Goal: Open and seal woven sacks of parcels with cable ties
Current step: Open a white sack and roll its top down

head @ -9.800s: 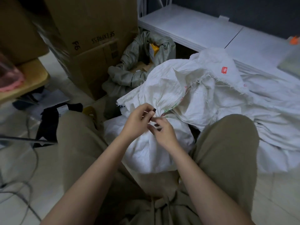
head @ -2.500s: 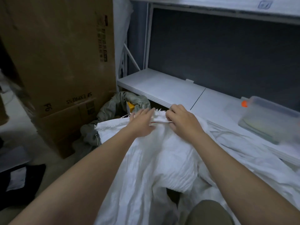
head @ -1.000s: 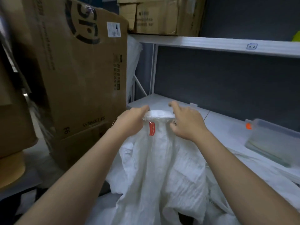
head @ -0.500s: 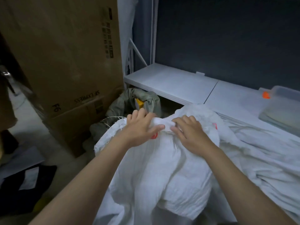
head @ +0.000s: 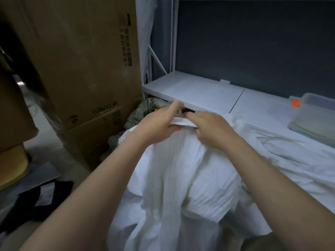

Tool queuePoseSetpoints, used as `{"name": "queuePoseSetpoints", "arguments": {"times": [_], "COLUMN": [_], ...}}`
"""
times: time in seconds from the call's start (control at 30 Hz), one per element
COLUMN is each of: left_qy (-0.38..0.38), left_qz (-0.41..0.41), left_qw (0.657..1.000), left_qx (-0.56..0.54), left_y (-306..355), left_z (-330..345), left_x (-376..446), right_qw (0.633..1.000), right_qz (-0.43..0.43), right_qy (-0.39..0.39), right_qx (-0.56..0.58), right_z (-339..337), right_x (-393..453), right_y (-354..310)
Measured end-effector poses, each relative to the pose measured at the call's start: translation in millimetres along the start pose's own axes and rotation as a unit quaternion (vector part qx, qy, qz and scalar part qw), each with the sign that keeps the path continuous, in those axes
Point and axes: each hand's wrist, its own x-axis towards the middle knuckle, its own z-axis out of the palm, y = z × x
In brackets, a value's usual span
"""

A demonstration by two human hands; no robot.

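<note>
Dim rm, low light. Dark grey wall panel (head: 253, 44) sitting behind white metal shelf unit (head: 195, 89) w/ diagonal brace. Tall cardboard box (head: 85, 57), "SF EXPRESS" print, standing at left on pale floor (head: 49, 134). Clear plastic bin (head: 315, 116) w/ orange clip resting on shelf at right. Olive fabric bundle (head: 143, 113) lying betw. box & shelf.
</note>
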Motion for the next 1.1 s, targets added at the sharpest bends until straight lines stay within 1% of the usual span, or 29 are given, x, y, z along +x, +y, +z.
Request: {"name": "queuePoseSetpoints", "arguments": {"times": [0.03, 0.07, 0.1, 0.13, 0.17, 0.2, 0.27, 0.3, 0.33, 0.37, 0.43, 0.47, 0.5, 0.53, 0.57, 0.6, 0.63, 0.7, 0.77, 0.8, 0.83, 0.87, 0.9, 0.93, 0.97, 1.0, 1.03, 1.07, 1.1], "left_qy": [-0.022, -0.043, -0.056, -0.05, -0.037, -0.019, 0.006, -0.005, -0.037, -0.069, -0.094, -0.084, -0.055, -0.018, 0.011, 0.029, 0.035, 0.015, -0.047, -0.067, -0.063, -0.026, 0.026, 0.065, 0.099, 0.101, 0.075, 0.011, -0.067], "left_qz": [-0.025, -0.045, -0.055, -0.055, -0.048, -0.035, 0.004, 0.008, -0.005, -0.027, -0.065, -0.054, -0.019, 0.021, 0.047, 0.056, 0.054, 0.025, -0.005, -0.007, 0.005, 0.032, 0.069, 0.088, 0.105, 0.103, 0.082, 0.034, -0.023], "left_qw": [0.999, 0.996, 0.993, 0.992, 0.991, 0.991, 0.988, 0.988, 0.99, 0.993, 0.993, 0.992, 0.996, 0.998, 0.998, 0.997, 0.997, 0.998, 0.999, 0.996, 0.991, 0.983, 0.968, 0.958, 0.952, 0.956, 0.971, 0.991, 0.997], "left_qx": [0.026, 0.06, 0.089, 0.107, 0.119, 0.131, 0.156, 0.156, 0.138, 0.094, -0.036, -0.072, -0.069, -0.052, -0.037, -0.039, -0.05, -0.059, 0.003, 0.057, 0.121, 0.18, 0.238, 0.266, 0.269, 0.255, 0.21, 0.125, 0.011], "left_y": [-2.2, -4.7, -6.1, -5.9, -4.8, -3.6, -1.4, 1.5, 3.0, 5.4, 4.0, 1.4, -0.6, -2.7, -4.4, -5.8, -6.6, -4.8, -4.5, -3.9, -1.4, 0.5, 1.0, 0.1, 1.4, -0.8, -3.1, -2.1, 0.4], "left_z": [-4.0, -7.4, -9.9, -11.7, -13.2, -14.5, -17.3, -19.9, -22.0, -26.2, -33.4, -34.6, -35.4, -35.3, -34.5, -33.1, -31.8, -30.7, -29.3, -28.8, -27.8, -26.0, -23.3, -20.2, -18.8, -15.0, -13.6, -16.9, -22.5], "left_x": [-1.2, -2.2, -3.6, -5.6, -8.3, -10.7, -15.1, -17.3, -19.5, -22.2, -22.7, -21.8, -20.3, -19.3, -18.9, -18.6, -18.8, -19.5, -18.2, -17.1, -17.4, -18.7, -19.0, -21.0, -23.8, -24.5, -25.5, -28.0, -29.1], "right_qw": [0.998, 0.997, 0.998, 0.999, 0.999, 0.997, 0.989, 0.991, 0.997, 0.993, 0.983, 0.985, 0.988, 0.992, 0.995, 0.998, 0.998, 0.987, 0.98, 0.984, 0.989, 0.991, 0.975, 0.953, 0.945, 0.952, 0.976, 0.996, 0.998], "right_qz": [-0.01, -0.007, 0.003, 0.011, 0.018, 0.019, 0.025, 0.007, -0.04, -0.076, -0.109, -0.109, -0.101, -0.074, -0.05, -0.048, -0.061, -0.131, -0.168, -0.161, -0.122, -0.044, 0.024, 0.078, 0.097, 0.093, 0.055, 0.007, -0.048], "right_qy": [0.044, 0.062, 0.049, 0.013, -0.038, -0.063, -0.057, -0.034, 0.028, 0.085, 0.141, 0.131, 0.118, 0.086, 0.044, 0.018, 0.018, 0.082, 0.099, 0.082, 0.07, 0.0, -0.083, -0.137, -0.154, -0.154, -0.126, -0.051, 0.02], "right_qx": [-0.031, -0.036, -0.036, -0.034, -0.012, 0.034, 0.133, 0.13, 0.062, -0.005, -0.048, -0.023, 0.01, 0.053, 0.068, 0.044, 0.017, -0.04, -0.037, -0.006, 0.044, 0.123, 0.206, 0.26, 0.272, 0.247, 0.169, 0.068, -0.02], "right_z": [0.3, -2.1, -7.2, -11.1, -15.1, -19.5, -26.8, -30.7, -33.6, -32.7, -29.3, -29.7, -31.0, -33.4, -35.0, -34.7, -34.1, -32.9, -23.9, -19.5, -18.2, -21.1, -24.2, -26.2, -27.7, -27.5, -25.3, -22.7, -18.5], "right_x": [-1.6, -4.1, -5.6, -6.2, -8.3, -8.6, -4.0, -2.3, -0.9, -1.7, -6.5, -8.5, -9.9, -10.0, -8.3, -6.5, -5.8, -5.9, -10.7, -12.9, -13.6, -13.9, -13.6, -12.6, -11.4, -10.5, -11.3, -12.0, -13.1], "right_y": [-0.7, -3.2, -6.7, -10.8, -14.5, -16.9, -20.2, -21.3, -21.5, -22.0, -21.0, -22.1, -24.5, -27.1, -27.4, -26.3, -27.3, -30.1, -30.8, -31.1, -31.9, -34.2, -35.1, -35.0, -34.8, -35.3, -36.4, -35.5, -32.3]}}
